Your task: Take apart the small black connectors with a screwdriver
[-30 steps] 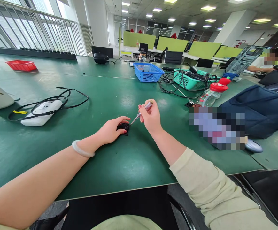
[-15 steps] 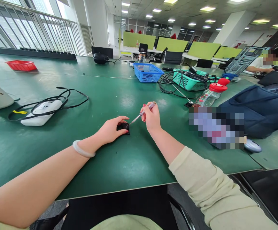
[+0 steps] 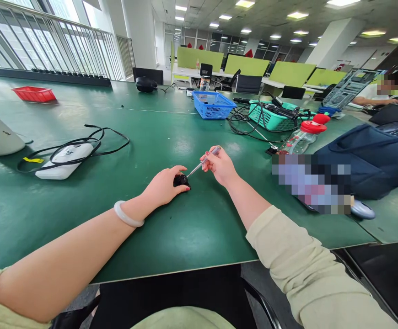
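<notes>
My left hand [image 3: 164, 184] rests on the green table with thumb and fingers closed around a small black object [image 3: 182, 182], partly covered by the fingers. Its exact kind is not clear. In my right hand [image 3: 222, 165] a slim silver screwdriver [image 3: 196, 169] is pinched, slanting down to the left. The tip of the shaft reaches the upper right of the black object; whether it sits in a screw is too small to tell.
On the left lie a white device [image 3: 63, 162] with a black cable and a red tray [image 3: 34, 94]. Farther back stand a blue basket [image 3: 214, 111] and a green basket [image 3: 271, 121] with cables. To the right are a red-capped bottle [image 3: 300, 137] and a dark blue bag [image 3: 373, 160].
My left hand and the black object have shifted slightly right, and the object looks turned. My right hand has tilted a little, with the screwdriver tip still at the object.
</notes>
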`<state>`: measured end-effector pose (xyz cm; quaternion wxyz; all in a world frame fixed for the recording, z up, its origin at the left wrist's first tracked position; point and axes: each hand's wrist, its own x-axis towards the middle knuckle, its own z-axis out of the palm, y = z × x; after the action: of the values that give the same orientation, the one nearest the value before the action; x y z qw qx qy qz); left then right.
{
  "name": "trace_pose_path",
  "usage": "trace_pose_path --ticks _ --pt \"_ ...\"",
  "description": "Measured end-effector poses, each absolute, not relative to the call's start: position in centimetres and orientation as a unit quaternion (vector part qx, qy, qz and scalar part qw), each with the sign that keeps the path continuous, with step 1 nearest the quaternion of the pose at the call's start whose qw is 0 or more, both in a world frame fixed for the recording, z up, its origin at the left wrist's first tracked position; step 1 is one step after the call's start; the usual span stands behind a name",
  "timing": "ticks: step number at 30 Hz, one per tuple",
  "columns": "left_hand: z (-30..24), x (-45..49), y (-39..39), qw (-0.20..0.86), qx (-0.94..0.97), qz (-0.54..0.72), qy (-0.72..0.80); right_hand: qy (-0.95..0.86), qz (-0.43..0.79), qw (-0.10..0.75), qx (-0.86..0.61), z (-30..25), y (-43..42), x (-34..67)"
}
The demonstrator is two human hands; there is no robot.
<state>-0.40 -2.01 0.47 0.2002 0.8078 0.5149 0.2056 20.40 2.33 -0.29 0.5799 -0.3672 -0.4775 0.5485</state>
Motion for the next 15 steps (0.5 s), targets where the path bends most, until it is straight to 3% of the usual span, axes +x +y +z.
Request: trace_pose_path --ticks 11,15 --pt "0.3 -0.5 -1.8 0.222 0.809 0.201 0.506 -0.409 0.564 0.569 -0.436 -0.5 2.3 19.6" --pt "1.6 -1.0 -3.3 0.146 0.821 0.283 0.473 -0.407 0.556 0.583 -0.430 -0.2 2.1 19.6"
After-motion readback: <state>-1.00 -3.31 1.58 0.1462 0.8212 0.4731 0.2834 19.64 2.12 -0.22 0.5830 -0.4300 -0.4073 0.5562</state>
